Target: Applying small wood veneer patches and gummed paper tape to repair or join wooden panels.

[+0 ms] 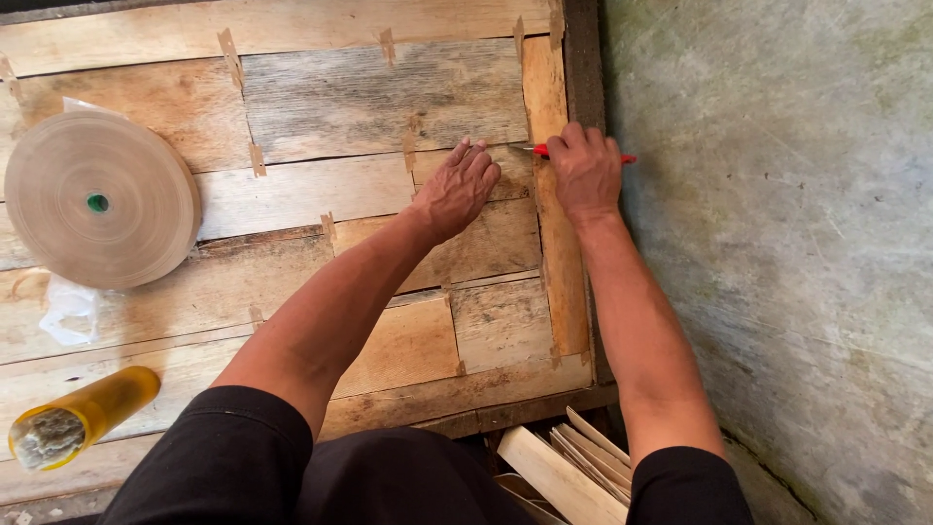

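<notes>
Bottle: a yellow bottle (pixel 86 416) lies on its side at the lower left of the desk, its open mouth stuffed with grey fibre.
Plastic: a scrap of clear plastic (pixel 68 309) lies under the lower edge of the roll.
Tape roll: a large roll of brown paper tape (pixel 97 199) with a green core lies flat at the left.
Desk: a veneer sheet (pixel 321 194) of pieced wood strips, joined by short tape tabs, covers the desk.
Left hand: the left hand (pixel 457 190) presses palm down, fingers spread flat on the veneer, holding nothing.
Right hand: the right hand (pixel 583 170) is closed in a fist grip around a red-handled knife (pixel 540 150), its blade touching the vertical strip near the sheet's right edge, just beside the left fingertips.
Offcuts: thin wood strips (pixel 573 467) are stacked at the bottom, by the right arm.
Wall: a grey concrete surface (pixel 777 243) fills the right.
</notes>
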